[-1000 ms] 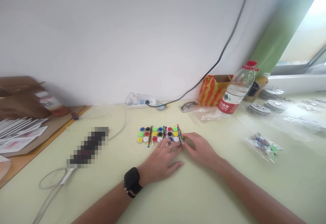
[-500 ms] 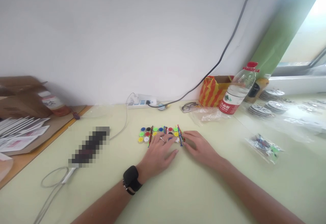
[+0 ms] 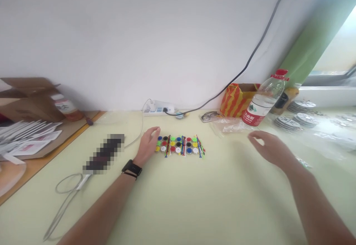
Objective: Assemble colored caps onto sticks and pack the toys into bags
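A grid of small coloured round pieces [image 3: 178,145] lies on the pale green table [image 3: 194,200], with thin coloured sticks [image 3: 199,146] laid between the columns. My left hand [image 3: 148,145], with a black watch on its wrist, rests at the grid's left edge with fingers stretched out and nothing in it. My right hand [image 3: 268,148] hovers above the table to the right of the grid, fingers loosely spread and empty, near a clear plastic bag [image 3: 229,125].
A water bottle [image 3: 261,104] and an orange striped bag [image 3: 236,100] stand at the back right. Stacks of discs [image 3: 294,115] lie further right. A power strip [image 3: 158,109], glasses [image 3: 208,116], a cable [image 3: 66,196] and a cardboard box with leaflets [image 3: 27,126] are around.
Both hands left the grid's right side. My left hand moved to the grid's left edge. My right hand lifted and swung away to the right.
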Tool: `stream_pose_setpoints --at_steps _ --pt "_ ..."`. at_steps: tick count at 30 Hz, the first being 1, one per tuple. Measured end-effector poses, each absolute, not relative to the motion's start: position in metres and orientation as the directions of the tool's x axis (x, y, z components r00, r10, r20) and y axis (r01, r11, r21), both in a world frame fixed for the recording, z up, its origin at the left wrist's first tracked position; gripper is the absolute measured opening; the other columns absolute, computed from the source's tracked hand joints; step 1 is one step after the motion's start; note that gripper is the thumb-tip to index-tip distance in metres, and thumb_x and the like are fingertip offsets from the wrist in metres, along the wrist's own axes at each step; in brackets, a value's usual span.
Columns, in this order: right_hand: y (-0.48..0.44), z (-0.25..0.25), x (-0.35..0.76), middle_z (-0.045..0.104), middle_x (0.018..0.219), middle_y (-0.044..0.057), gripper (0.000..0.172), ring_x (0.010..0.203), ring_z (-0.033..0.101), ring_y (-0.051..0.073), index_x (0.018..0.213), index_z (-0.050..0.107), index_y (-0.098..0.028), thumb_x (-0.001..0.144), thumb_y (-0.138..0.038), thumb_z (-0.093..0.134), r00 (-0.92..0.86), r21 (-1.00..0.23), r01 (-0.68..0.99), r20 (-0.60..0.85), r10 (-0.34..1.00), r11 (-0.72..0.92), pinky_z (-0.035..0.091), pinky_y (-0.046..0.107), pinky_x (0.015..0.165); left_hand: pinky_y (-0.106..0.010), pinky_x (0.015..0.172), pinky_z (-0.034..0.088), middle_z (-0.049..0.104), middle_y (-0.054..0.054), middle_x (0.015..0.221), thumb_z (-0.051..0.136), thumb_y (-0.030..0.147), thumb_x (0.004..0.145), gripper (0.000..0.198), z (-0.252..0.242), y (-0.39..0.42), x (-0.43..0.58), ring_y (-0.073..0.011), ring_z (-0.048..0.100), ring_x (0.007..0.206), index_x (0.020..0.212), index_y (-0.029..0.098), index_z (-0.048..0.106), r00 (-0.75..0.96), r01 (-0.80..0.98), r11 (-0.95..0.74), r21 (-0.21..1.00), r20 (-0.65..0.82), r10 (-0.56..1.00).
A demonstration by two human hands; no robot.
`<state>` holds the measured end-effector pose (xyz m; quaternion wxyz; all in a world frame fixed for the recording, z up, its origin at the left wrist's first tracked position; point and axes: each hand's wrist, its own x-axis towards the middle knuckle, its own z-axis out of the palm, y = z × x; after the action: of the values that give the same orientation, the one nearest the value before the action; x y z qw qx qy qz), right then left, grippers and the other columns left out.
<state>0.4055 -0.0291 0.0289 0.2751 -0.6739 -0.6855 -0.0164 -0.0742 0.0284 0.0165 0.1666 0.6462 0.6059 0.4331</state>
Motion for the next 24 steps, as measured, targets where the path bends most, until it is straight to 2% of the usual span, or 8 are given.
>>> stream_pose_setpoints --at_steps 3,5,7,12,17,20,24 --pt "-0.047 0.015 0.474 0.075 0.113 0.015 0.031 0.098 0.071 0.032 0.102 0.073 -0.027 0.093 -0.044 0.050 0.231 -0.298 0.944 0.297 0.927 -0.140 0.051 0.045 0.079 -0.044 0.114 0.044 0.068 -0.006 0.137 0.036 0.060 0.104 0.055 0.012 0.033 -0.082 -0.0281 0.060 0.129 0.127 0.022 0.068 -0.023 0.574 -0.198 0.794 0.257 0.966" --pt "-0.058 -0.002 0.513 0.075 0.112 0.018 0.028 0.091 0.072 0.033 0.101 0.073 -0.027 0.089 -0.042 0.052 0.334 -0.286 0.921 0.232 0.913 -0.265 0.049 0.047 0.075 -0.046 0.117 0.041 0.067 -0.007 0.139 0.036 0.060 0.104 0.055 0.012 0.032 -0.080 -0.0285 0.058 0.132 0.129 0.024 0.068 0.047 0.633 -0.230 0.739 0.260 0.965" --pt "-0.068 -0.019 0.539 0.074 0.113 0.022 0.031 0.090 0.071 0.035 0.102 0.072 -0.027 0.088 -0.046 0.054 0.367 -0.272 0.912 0.213 0.906 -0.306 0.049 0.047 0.076 -0.047 0.118 0.039 0.066 -0.008 0.140 0.039 0.059 0.104 0.053 0.013 0.029 -0.076 -0.0292 0.055 0.135 0.131 0.023 0.068 0.120 0.712 -0.284 0.642 0.287 0.950" --pt "-0.079 -0.036 0.533 0.071 0.115 0.024 0.047 0.099 0.070 0.038 0.120 0.069 -0.027 0.088 -0.058 0.056 0.346 -0.280 0.917 0.212 0.914 -0.283 0.050 0.049 0.082 -0.049 0.120 0.035 0.062 -0.008 0.145 0.040 0.052 0.105 0.050 0.016 0.022 -0.068 -0.0281 0.047 0.141 0.137 0.022 0.064 0.258 0.800 -0.392 0.453 0.330 0.908" --pt "-0.073 -0.030 0.478 0.069 0.123 0.021 0.053 0.111 0.067 0.038 0.130 0.064 -0.026 0.096 -0.062 0.044 0.222 -0.322 0.938 0.269 0.937 -0.130 0.051 0.050 0.089 -0.054 0.122 0.033 0.055 -0.007 0.153 0.046 0.050 0.104 0.049 0.021 0.011 -0.061 -0.0312 0.037 0.150 0.145 0.026 0.057 0.324 0.829 -0.448 0.334 0.366 0.872" --pt "-0.070 -0.033 0.460 0.069 0.124 0.023 0.056 0.113 0.065 0.043 0.131 0.063 -0.023 0.098 -0.061 0.039 0.254 -0.302 0.939 0.294 0.922 -0.162 0.050 0.055 0.088 -0.058 0.122 0.031 0.047 -0.007 0.160 0.049 0.051 0.103 0.052 0.028 -0.001 -0.050 -0.0343 0.031 0.153 0.151 0.031 0.052 0.401 0.825 -0.507 0.250 0.373 0.837" --pt "-0.072 -0.037 0.452 0.069 0.121 0.022 0.054 0.113 0.063 0.045 0.128 0.063 -0.022 0.098 -0.060 0.038 0.228 -0.286 0.948 0.317 0.921 -0.137 0.051 0.058 0.089 -0.067 0.122 0.022 0.038 -0.003 0.166 0.047 0.056 0.103 0.058 0.034 -0.012 -0.037 -0.0373 0.028 0.154 0.158 0.041 0.039 0.500 0.811 -0.562 0.164 0.307 0.810"
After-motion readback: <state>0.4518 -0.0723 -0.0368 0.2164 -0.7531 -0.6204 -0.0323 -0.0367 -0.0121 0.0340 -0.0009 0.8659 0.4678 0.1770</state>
